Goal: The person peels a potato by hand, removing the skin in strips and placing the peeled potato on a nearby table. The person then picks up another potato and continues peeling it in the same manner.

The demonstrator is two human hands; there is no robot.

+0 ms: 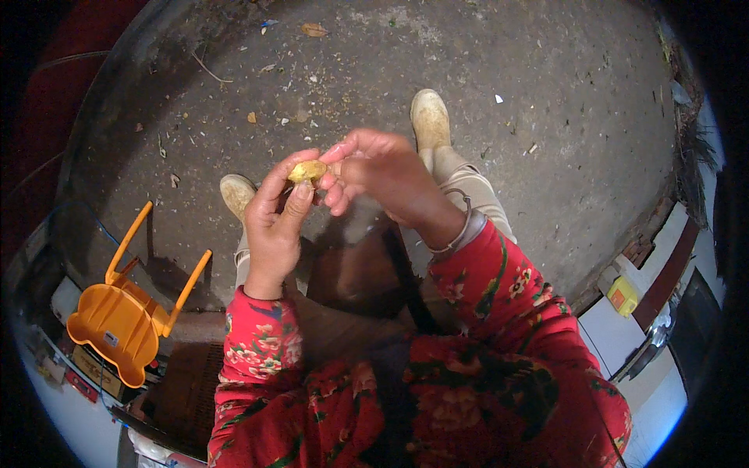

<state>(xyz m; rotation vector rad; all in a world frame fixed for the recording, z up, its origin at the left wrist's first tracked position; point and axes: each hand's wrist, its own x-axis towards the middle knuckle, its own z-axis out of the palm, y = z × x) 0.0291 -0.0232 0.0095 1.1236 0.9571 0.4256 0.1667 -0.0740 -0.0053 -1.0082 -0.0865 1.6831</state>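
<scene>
A small yellow, wet-looking piece [307,170], perhaps fruit or a peeled tuber, is held up in front of me over the floor. My left hand [278,219] pinches it between thumb and forefinger, thumb underneath in the picture. At its right end are the curled fingertips of my right hand [374,175], which touch it. The fingers of both hands look wet. A bangle [466,205] circles my right wrist. Part of the piece is hidden behind the fingers.
An orange plastic stool [120,327] lies tipped at lower left, two legs towards the floor [562,88]. Scraps and a dry leaf [314,30] litter the concrete. My light boots [432,117] are below. At right, a yellow jug [622,296] stands beside a low wall.
</scene>
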